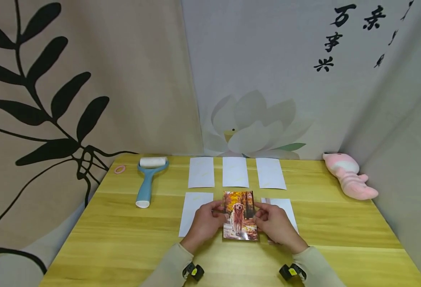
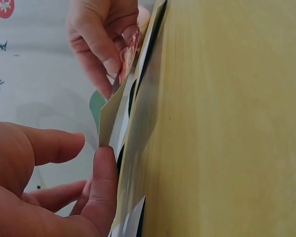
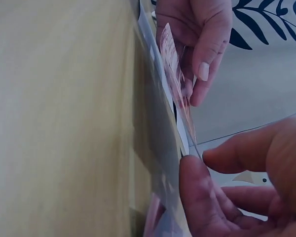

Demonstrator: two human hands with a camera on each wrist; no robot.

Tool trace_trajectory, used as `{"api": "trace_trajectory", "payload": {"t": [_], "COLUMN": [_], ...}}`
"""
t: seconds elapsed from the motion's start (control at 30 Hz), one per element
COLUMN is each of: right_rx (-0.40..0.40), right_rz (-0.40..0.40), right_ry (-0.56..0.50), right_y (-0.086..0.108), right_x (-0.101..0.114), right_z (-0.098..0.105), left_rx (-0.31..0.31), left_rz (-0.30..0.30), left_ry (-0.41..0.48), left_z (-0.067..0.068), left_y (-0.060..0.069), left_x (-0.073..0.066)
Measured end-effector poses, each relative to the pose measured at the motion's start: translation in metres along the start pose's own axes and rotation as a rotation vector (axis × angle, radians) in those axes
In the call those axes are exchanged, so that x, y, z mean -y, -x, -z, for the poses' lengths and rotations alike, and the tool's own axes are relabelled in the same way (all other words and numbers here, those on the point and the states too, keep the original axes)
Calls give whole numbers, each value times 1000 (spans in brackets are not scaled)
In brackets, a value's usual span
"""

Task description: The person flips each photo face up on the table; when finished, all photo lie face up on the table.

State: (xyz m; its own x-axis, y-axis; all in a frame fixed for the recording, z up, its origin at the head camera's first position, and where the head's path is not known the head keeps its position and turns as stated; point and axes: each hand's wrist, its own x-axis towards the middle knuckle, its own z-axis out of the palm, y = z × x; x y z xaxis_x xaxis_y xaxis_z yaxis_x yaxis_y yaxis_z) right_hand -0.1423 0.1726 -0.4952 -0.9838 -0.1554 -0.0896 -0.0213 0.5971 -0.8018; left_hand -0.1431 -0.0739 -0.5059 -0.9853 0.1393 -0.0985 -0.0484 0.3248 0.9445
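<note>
A glossy photo card (image 1: 238,223) of a golden dog among autumn trees is raised above the table between both hands. My right hand (image 1: 276,223) pinches its right edge; thumb and finger meet there in the right wrist view. On the opposite side, my left hand (image 1: 207,221) touches the edge with one fingertip (image 2: 105,165), while its thumb stands slightly apart from the card. A white card (image 1: 194,209) lies left of the photo, partly behind the left hand. Another white card (image 1: 286,205) lies partly under the right hand, with a coloured edge showing beside it.
White cards (image 1: 201,172), (image 1: 235,172), (image 1: 270,173) lie in a row at the back of the wooden table (image 1: 124,247). A blue-handled lint roller (image 1: 146,185) and a pink ring (image 1: 119,169) lie to the left. A pink plush toy (image 1: 350,177) sits at the right edge.
</note>
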Motion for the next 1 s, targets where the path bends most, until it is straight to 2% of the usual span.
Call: {"api": "trace_trajectory", "payload": {"t": [0.17,0.43,0.7,1.0], "right_rx": [-5,16,22,1], "right_rz": [-7,49,22,33], "right_ry": [46,170,220,232], "right_y": [0,0,3,1], "right_x": [-1,1,2,2], "right_z": [-3,-4,-10,-10], "left_rx": [12,46,55,49], "left_rz": [8,19,27,36], "left_ry": [2,-51,-104,-94], "left_z": [1,2,1,3], "left_y": [3,6,9,9], "left_x": [-2,-3,-2,-3]}}
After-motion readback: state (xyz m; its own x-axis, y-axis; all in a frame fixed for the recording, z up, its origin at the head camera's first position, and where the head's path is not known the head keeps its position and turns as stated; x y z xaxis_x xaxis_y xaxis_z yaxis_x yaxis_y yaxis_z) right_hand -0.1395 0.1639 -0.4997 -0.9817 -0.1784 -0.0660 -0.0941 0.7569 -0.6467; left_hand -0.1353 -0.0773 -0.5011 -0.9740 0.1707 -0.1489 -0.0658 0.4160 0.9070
